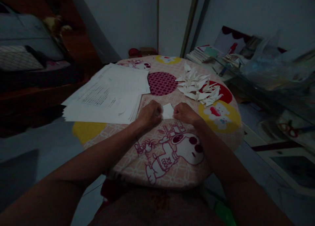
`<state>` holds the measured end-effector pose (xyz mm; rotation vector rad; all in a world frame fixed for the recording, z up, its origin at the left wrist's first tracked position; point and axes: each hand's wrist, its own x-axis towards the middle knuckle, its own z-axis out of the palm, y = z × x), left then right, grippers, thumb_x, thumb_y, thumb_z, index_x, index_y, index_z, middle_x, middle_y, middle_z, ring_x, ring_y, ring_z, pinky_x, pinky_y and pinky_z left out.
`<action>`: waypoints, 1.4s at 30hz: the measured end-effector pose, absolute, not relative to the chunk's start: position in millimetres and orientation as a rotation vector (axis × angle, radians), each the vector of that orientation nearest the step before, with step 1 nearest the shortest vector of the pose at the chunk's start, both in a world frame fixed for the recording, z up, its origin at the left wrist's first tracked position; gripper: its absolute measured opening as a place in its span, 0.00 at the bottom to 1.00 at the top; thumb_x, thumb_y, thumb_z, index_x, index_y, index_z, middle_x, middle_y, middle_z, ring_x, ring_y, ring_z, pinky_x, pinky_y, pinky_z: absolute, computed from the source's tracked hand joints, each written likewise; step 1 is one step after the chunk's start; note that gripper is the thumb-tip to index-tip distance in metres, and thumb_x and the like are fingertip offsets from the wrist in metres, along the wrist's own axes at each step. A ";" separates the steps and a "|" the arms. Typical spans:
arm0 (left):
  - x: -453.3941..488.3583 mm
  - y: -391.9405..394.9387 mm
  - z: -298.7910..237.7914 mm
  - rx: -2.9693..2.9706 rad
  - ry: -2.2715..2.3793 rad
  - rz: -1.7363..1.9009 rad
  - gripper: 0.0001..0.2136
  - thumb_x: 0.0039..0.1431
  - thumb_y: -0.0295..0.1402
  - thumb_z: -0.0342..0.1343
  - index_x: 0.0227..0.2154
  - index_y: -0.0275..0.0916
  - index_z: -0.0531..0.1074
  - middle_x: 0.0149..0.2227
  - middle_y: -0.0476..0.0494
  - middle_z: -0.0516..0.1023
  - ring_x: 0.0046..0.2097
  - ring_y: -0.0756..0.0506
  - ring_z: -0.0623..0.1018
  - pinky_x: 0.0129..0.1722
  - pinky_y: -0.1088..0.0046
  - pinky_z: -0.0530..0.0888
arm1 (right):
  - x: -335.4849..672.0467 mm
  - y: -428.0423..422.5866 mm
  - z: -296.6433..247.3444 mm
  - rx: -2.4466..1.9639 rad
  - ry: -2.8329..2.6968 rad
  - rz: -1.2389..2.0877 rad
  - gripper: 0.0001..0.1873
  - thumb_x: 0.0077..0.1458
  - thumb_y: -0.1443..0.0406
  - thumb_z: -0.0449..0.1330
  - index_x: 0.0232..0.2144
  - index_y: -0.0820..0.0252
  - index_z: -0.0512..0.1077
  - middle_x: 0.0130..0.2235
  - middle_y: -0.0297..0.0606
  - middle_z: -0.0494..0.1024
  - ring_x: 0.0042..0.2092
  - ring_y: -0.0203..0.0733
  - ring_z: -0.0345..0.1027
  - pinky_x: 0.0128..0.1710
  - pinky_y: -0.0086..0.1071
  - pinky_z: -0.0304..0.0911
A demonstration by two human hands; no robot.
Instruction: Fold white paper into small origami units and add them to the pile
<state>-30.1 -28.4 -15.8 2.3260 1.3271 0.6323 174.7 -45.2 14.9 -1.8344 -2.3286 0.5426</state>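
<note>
White and small, a piece of paper (pixel 168 110) lies near the middle of a round table (pixel 157 184), held between the person's two hands. The left hand (pixel 149 113) is curled at the paper's left edge, its grip pressed together on that edge. The right hand (pixel 185 113) meets the paper from the other side, and its grip is likewise closed on the right edge. Both hands rest low on the table's pink cloth (pixel 177 150), which is printed with cartoon dogs and coloured circles.

Just beyond the left hand lies a stack of white sheets (pixel 110 94), fanned slightly, with faint print on the top pages. Beyond the right hand, and apart from it, sits a heap of folded paper shapes (pixel 199 86), white and pointed. Past the table's far right edge there is a pile of books (pixel 203 52). The room is dim, so finer folds in the held paper cannot be made out.
</note>
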 end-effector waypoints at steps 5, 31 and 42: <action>-28.0 -33.3 -21.9 2.545 1.005 0.751 0.14 0.54 0.19 0.52 0.41 0.36 0.75 0.47 0.38 0.76 0.50 0.42 0.74 0.50 0.65 0.73 | 177.1 -44.3 11.3 -1.829 -2.288 0.542 0.05 0.49 0.73 0.63 0.24 0.65 0.78 0.27 0.41 0.79 0.30 0.37 0.68 0.31 0.30 0.56; -37.8 -34.6 -13.6 2.968 0.775 0.232 0.16 0.69 0.33 0.48 0.54 0.44 0.77 0.45 0.38 0.79 0.45 0.41 0.76 0.33 0.71 0.68 | 193.8 -47.9 15.3 -1.964 -2.117 0.544 0.07 0.43 0.77 0.62 0.22 0.64 0.78 0.26 0.39 0.79 0.29 0.37 0.68 0.30 0.29 0.58; -42.2 -30.0 -12.2 2.946 0.670 0.365 0.15 0.64 0.28 0.53 0.49 0.43 0.80 0.43 0.42 0.82 0.42 0.45 0.79 0.36 0.73 0.73 | 160.8 -47.2 1.8 -1.671 -1.914 0.750 0.08 0.42 0.78 0.62 0.24 0.63 0.77 0.23 0.33 0.77 0.27 0.33 0.68 0.29 0.26 0.60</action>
